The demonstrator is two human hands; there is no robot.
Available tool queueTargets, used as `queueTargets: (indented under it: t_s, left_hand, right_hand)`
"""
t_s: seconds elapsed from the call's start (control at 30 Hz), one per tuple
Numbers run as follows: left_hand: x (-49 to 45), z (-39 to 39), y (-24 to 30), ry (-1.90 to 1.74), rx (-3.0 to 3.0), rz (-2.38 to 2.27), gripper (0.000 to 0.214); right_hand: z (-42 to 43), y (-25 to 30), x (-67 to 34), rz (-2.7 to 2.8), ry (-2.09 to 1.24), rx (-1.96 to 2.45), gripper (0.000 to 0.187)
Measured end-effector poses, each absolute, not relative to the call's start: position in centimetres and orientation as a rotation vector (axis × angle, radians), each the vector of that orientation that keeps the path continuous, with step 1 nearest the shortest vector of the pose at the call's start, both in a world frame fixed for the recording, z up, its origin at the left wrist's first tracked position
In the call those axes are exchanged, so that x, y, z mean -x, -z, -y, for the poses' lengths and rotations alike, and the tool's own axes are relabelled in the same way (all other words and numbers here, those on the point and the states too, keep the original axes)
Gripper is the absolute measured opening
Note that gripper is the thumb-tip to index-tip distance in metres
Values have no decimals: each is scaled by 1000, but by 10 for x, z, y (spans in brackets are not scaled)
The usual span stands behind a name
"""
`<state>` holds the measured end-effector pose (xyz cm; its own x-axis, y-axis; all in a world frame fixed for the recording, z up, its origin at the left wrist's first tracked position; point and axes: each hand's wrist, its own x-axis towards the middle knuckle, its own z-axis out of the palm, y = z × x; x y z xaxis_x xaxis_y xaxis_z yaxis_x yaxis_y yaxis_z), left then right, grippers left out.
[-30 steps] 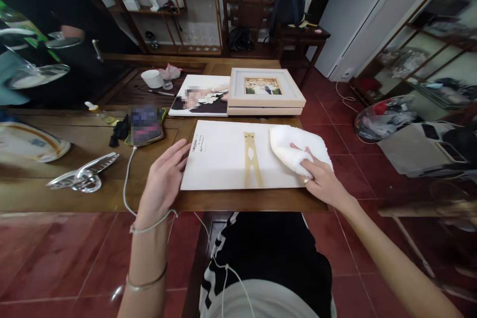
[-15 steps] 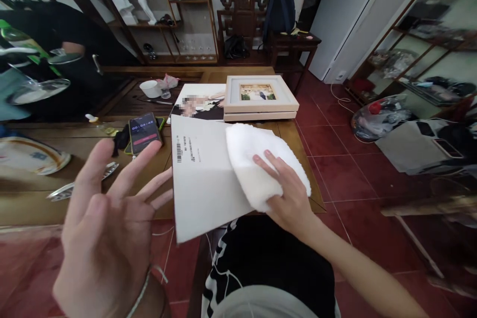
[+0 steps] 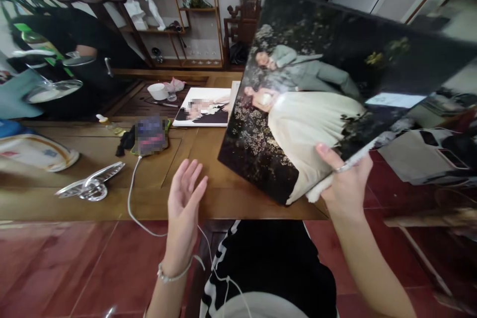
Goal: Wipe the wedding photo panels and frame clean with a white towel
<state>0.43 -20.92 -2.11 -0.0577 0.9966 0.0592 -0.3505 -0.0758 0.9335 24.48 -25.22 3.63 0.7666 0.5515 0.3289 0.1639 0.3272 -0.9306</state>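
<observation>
My right hand [image 3: 345,184] grips the lower edge of a large photo panel [image 3: 316,89], lifted off the wooden table [image 3: 194,194] and tilted, its dark picture of a couple facing me. A white cloth [image 3: 316,194] is pinched between that hand and the panel's back; only a corner shows. My left hand [image 3: 184,196] hovers open above the table's near edge, fingers straight and together, touching nothing. A white cable runs under it.
A phone [image 3: 151,135] with a cable lies to the left, next to a silver clip [image 3: 89,186] and a plate [image 3: 37,151]. Another photo print [image 3: 203,107], a white bowl [image 3: 157,91] and a small bottle [image 3: 106,124] sit farther back. Shelves and a carved chair stand behind.
The panel lay white back up on the table while my right hand wiped it with the cloth; it is now lifted and turned picture side up. My left hand rose, then dropped back.
</observation>
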Motion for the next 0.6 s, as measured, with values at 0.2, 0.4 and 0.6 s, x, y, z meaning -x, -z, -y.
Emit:
queueTargets:
  t_s: [0.2,0.4,0.6]
  left_hand:
    - [-1,233,50,-1065,-851,-624,84]
    - [-4,264,68,-894,-790,-950,82]
    - [-5,274,64,-935,-597,-1004,70]
  right_hand:
    - [242,-32,-253,351,-911,1210,33]
    - [244,-5,-241,262,-1476,1288,21]
    - [248,4,-234,318,-1408,1278,37]
